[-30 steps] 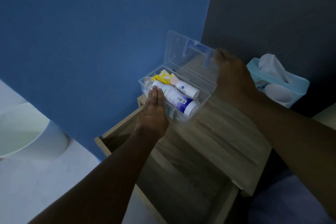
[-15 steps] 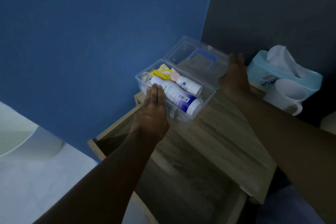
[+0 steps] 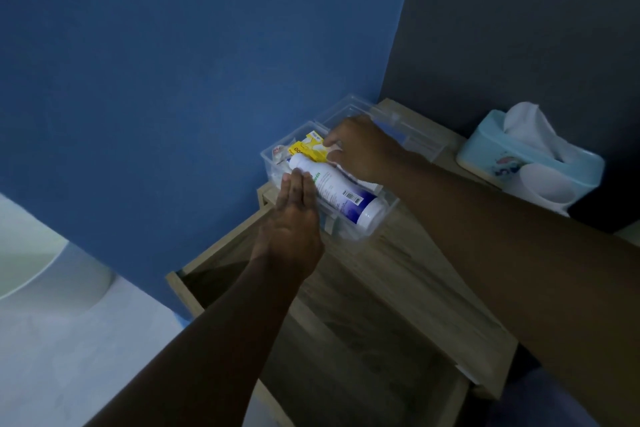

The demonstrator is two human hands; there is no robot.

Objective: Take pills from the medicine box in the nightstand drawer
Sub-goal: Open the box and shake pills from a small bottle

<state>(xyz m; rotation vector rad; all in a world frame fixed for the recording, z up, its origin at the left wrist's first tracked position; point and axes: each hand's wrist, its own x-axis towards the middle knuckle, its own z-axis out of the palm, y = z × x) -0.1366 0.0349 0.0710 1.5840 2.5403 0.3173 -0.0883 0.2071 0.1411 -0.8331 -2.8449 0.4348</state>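
A clear plastic medicine box [image 3: 379,218] stands on the wooden nightstand top [image 3: 415,288], its lid [image 3: 419,139] folded back flat behind it. Inside lie a large white bottle with a blue end [image 3: 343,196] and a yellow packet [image 3: 304,149]. My left hand [image 3: 294,222] rests flat against the box's near left side, fingers straight and together. My right hand [image 3: 363,149] reaches down into the box, its fingertips on the yellow packet's right edge. Whatever lies under that hand is hidden.
The nightstand drawer [image 3: 346,374] stands pulled out below the box, dark inside. A light blue tissue box [image 3: 485,156] and a white mug [image 3: 543,187] sit at the back right. Blue wall on the left, grey wall behind. A white rounded object [image 3: 34,270] stands at far left.
My right hand has left the lid, which now lies flat, and moved left into the box onto the yellow packet. My left hand has stayed against the box.
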